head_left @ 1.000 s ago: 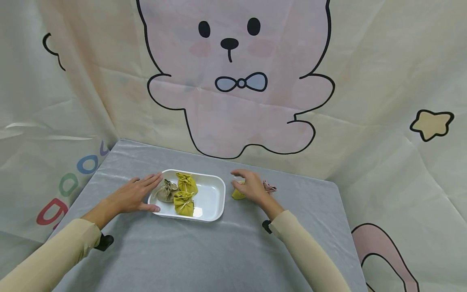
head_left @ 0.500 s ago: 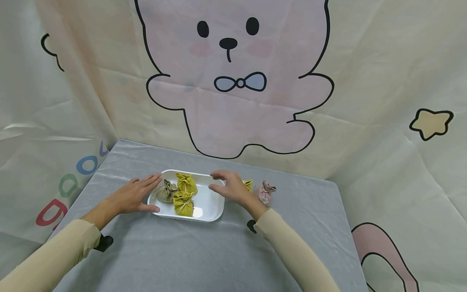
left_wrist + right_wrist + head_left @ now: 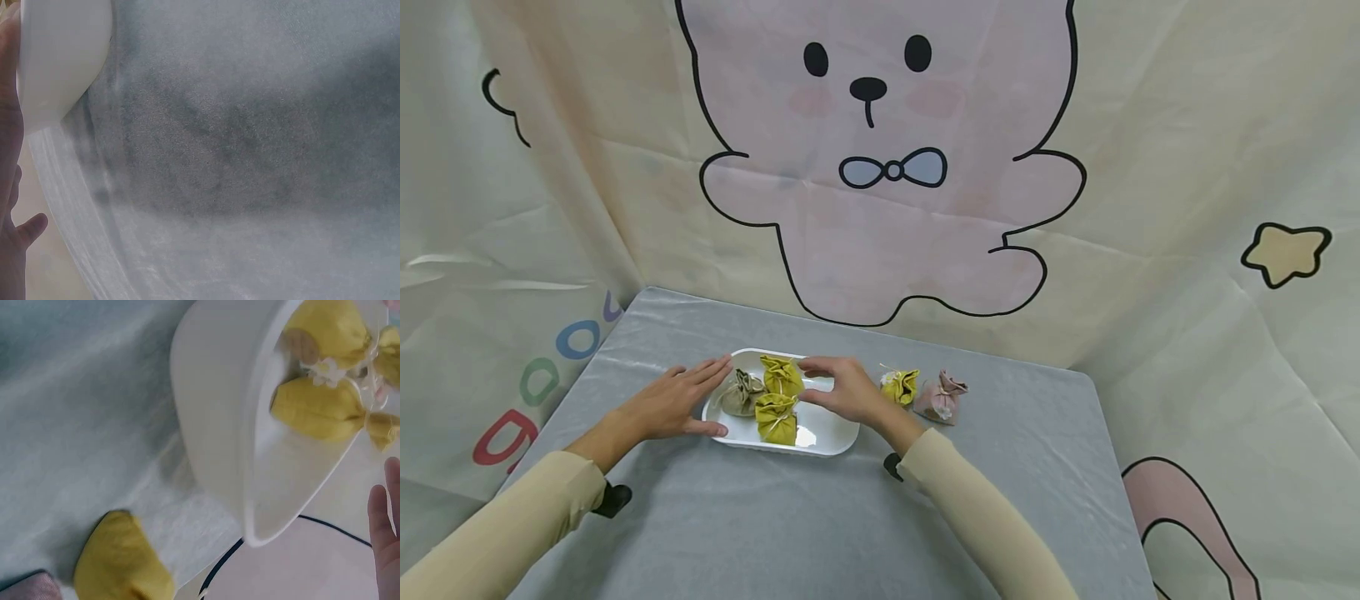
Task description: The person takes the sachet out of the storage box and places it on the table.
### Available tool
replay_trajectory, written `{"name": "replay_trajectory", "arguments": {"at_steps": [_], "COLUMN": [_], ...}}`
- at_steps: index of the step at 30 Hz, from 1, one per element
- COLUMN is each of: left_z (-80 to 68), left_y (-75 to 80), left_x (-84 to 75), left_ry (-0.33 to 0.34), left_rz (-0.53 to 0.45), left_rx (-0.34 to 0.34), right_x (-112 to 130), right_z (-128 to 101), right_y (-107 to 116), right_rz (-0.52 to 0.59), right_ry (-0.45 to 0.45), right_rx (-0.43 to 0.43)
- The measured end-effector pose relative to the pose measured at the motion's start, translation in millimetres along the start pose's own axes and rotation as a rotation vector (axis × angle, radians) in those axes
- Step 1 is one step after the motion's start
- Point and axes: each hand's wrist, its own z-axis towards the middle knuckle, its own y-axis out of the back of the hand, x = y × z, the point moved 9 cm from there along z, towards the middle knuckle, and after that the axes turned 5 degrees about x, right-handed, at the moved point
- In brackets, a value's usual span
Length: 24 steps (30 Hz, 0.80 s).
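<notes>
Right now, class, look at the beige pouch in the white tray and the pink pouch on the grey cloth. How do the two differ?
The beige pouch lies inside the white tray, touching a yellow pouch; the pink pouch sits outside it on the grey cloth. The beige pouch is close to the left hand; the pink pouch lies beyond the right hand, beside a yellow pouch. Both are small cloth bundles tied at the neck.

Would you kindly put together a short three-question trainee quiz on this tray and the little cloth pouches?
1. How many pouches lie in the white tray?
2. True or false: the left hand holds a pouch.
3. Which pouch on the grey table lies nearer the tray: A) the pink pouch, B) the yellow pouch?

Key: 1. Three, two yellow and one beige. 2. False; it rests against the tray's end. 3. B.
</notes>
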Motion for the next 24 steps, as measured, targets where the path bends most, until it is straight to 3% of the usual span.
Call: {"name": "replay_trajectory", "arguments": {"at_steps": [16,24], "left_z": [0.5,0.6], "left_y": [-2.1,-2.0], "left_x": [1.5,1.8], "left_ry": [-0.003,-0.004], "left_rz": [0.001,-0.011], "left_rx": [-0.004,-0.009], "right_x": [14.8,13.3], "right_z": [17.4,24.8], "right_y": [-27.6,-43.6], "right_rz": [0.046,0.002], "right_ry": [0.049,0.017], "right_rx": [0.108,0.177]}}
